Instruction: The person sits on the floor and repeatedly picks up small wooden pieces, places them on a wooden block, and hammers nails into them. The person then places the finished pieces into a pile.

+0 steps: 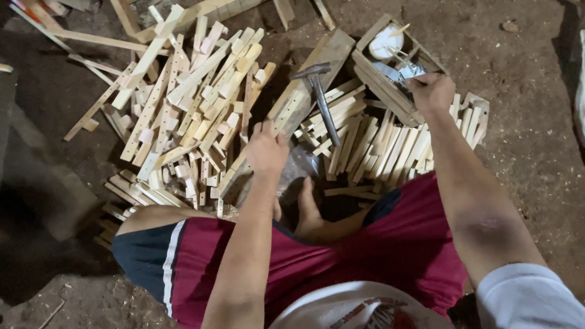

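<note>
I sit on the dirt floor among cut wooden pieces. My left hand (265, 148) rests on a long wooden plank (304, 91) that runs diagonally away from me, fingers closed around a small wooden piece on it. My right hand (431, 91) reaches into a small wooden box (378, 79) at the upper right, fingers pinched on something small that I cannot make out. A hammer (320, 91) lies across the plank, its metal head at the far end, between my two hands.
A large heap of short wooden sticks and assembled slats (189, 109) lies to the left. Another pile of sticks (390, 146) sits under my right forearm. A white cup (386, 41) stands in the box. My bare feet (304, 207) are tucked in front.
</note>
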